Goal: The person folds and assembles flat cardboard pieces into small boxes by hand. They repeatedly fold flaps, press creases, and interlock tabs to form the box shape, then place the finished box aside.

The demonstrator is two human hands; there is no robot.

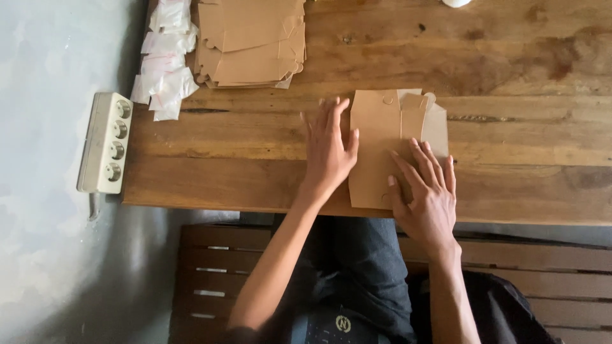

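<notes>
A flat brown cardboard blank (pixel 382 150), the kind that folds up into a small box, lies on the wooden tabletop (pixel 523 76) close to its near edge, directly in front of the seated person. It looks thin and light, stiff enough to hold a crease but easy to bend or dent, and I would guess it slides readily on the smooth wood unless pressed down. Its tabs and the little round cut-outs along the far edge seem the weakest parts; the broad panels and the fold lines look like the safest places to press or pinch.

The left hand (pixel 328 150) lies flat with fingers spread, palm down, mostly on the tabletop just left of the blank, its thumb resting on the blank's left edge. The right hand (pixel 427 194) is also flat and open, fingers long and slightly fanned, pressing on the blank's near right part where a narrower panel is folded over. Neither hand grips anything; both simply press.

Farther off and to the left sits a loose stack of similar cardboard blanks (pixel 252 41), and left of that a heap of small white sachets (pixel 166 60) at the tabletop's corner. Beyond the left end, a white power strip (pixel 105 143) with round sockets is set against the grey surface. A dark slatted bench (pixel 217 274) shows beneath the person's legs.
</notes>
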